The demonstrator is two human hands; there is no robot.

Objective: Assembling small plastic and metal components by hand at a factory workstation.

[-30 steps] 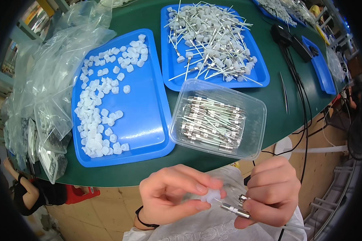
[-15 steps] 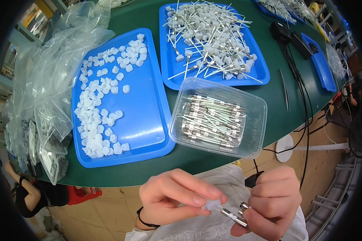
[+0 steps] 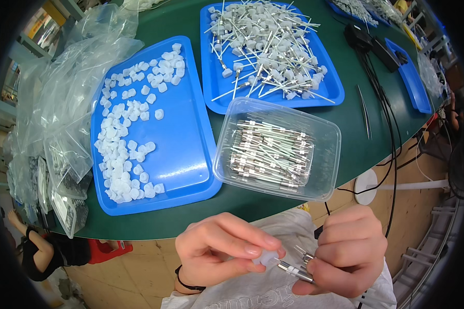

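My left hand [image 3: 209,250] pinches a small translucent white plastic cap [image 3: 266,258] between thumb and fingers. In my right hand [image 3: 348,250] is a slim silver metal connector [image 3: 295,271], its thin pin pointing at the cap's opening. The pin's tip is at or just inside the cap; I cannot tell which. A second metal connector [image 3: 305,254] sticks out between my right fingers, its pin apart from the cap. The rear parts of both connectors are mostly hidden by the right hand. Both hands are in front of my body, below the table's near edge.
Loose white caps lie in a blue tray [image 3: 191,190] at left. A clear plastic tub [image 3: 325,177] holds many metal-ended rods. Behind it, another blue tray [image 3: 221,105] carries capped rods. Tweezers [image 3: 364,112] and black cables [image 3: 379,87] lie at right, plastic bags [image 3: 67,103] at far left.
Both hands have shifted slightly left and upward. The second connector's pin now shows more clearly between the right fingers. The cap and the first connector remain held close together.
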